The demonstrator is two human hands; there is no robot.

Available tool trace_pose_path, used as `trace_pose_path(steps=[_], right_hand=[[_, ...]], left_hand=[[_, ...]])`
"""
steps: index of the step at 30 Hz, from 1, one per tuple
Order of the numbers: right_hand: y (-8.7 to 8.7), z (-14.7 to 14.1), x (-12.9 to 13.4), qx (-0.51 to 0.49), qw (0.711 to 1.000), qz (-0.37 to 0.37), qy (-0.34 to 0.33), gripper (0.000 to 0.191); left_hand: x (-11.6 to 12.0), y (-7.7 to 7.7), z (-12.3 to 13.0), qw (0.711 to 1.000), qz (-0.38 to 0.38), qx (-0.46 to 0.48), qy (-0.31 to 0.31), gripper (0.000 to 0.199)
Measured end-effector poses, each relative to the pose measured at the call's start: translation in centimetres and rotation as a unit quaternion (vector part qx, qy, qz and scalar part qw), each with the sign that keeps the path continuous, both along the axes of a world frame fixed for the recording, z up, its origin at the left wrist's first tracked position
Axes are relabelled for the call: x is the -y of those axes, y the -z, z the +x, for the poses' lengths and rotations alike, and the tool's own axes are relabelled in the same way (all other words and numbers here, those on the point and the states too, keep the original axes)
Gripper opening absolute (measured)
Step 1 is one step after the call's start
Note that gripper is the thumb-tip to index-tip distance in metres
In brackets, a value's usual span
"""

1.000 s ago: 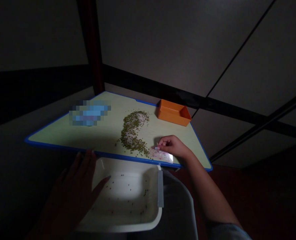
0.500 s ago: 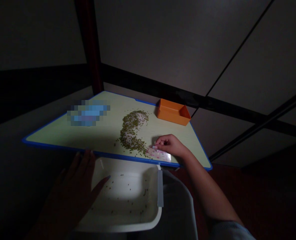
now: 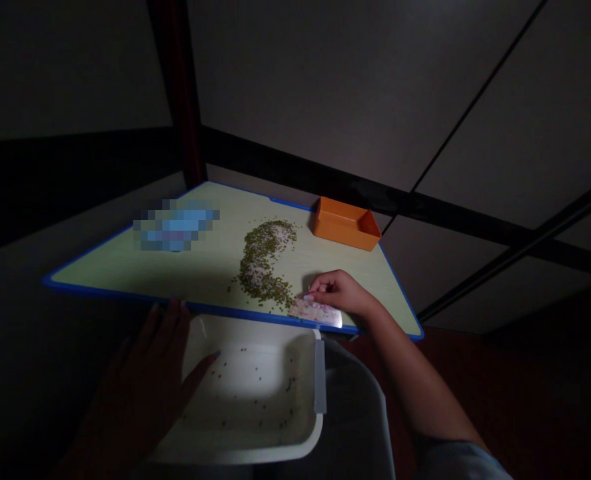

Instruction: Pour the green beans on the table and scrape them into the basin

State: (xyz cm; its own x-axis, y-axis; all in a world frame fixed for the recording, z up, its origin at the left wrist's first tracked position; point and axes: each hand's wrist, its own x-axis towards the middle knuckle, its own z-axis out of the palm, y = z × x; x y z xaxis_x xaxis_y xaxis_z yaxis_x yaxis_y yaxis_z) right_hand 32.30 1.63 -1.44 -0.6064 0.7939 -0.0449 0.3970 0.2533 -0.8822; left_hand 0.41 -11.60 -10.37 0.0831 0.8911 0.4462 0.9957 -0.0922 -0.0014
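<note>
A white basin [image 3: 235,455] sits below the near edge of a board, with a few small seeds scattered over its floor. My left hand [image 3: 150,373] grips its left side in deep shadow, thumb inside the basin and fingers stretched along the outside; the rim beneath is hidden. Between the thumb and fingers of my right hand [image 3: 338,291] is a thin card with a pink pattern [image 3: 320,312], resting low at the board's near edge. Just left of the card lies a curved heap of green beans mixed with pale grains [image 3: 262,263].
The pale board [image 3: 205,267] has a blue rim and stands close to dark panelled walls. An orange open box [image 3: 345,227] is at its far right. A blurred-out blue item [image 3: 178,227] lies on the left. Grey cloth shows right of the basin.
The card has shifted slightly left and toward the board's near edge. Faint blurred specks now show inside the basin's right side. My left hand has stayed put.
</note>
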Motion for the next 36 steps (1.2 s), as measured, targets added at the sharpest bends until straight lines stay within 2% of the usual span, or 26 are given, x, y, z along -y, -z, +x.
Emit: trace_pose_path(steps=[7, 21, 36], right_hand=[[-0.21, 0.0, 0.17, -0.015, 1.0, -0.014, -0.017, 0.043], [-0.54, -0.18, 0.2, -0.001, 1.0, 0.012, 0.028, 0.044], [-0.13, -0.18, 0.2, -0.034, 0.999, -0.008, -0.003, 0.039]], left_hand=[[-0.04, -0.39, 0.18, 1.0, -0.002, 0.003, -0.003, 0.086], [-0.01, -0.08, 0.14, 1.0, -0.013, 0.004, -0.009, 0.085], [0.0, -0.4, 0.32, 1.0, -0.01, 0.024, -0.005, 0.084]])
